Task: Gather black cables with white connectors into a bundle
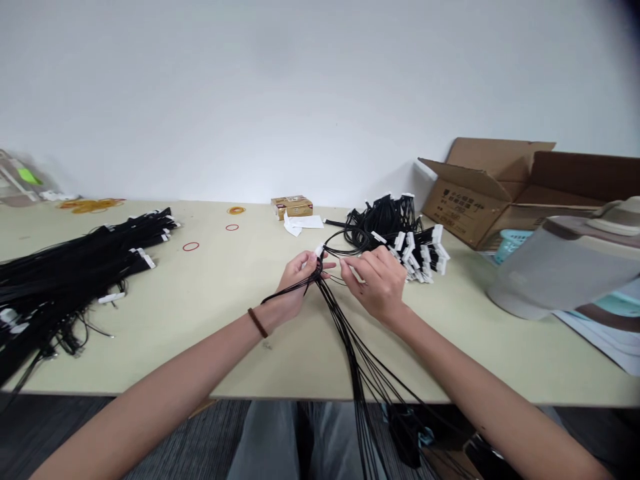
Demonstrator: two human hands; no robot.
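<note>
My left hand [295, 280] is closed around a bundle of black wires [345, 333] at the middle of the table. A white connector [319, 251] sticks up between its thumb and fingers. From this hand the wires fan out downward and hang over the table's front edge. Just to the right, my right hand [377, 280] pinches thumb against index finger on what looks like a thin black wire; the pinched end is too small to make out. Behind the hands, wires curve in a loop [345, 252].
Black wire harnesses with white connectors lie at the back right [390, 227] and along the left [75, 267]. A small box [293, 207], white paper [305, 223], rubber bands [191, 246], an open cardboard carton [470, 200] and a large grey jug [550, 267] are also on the table.
</note>
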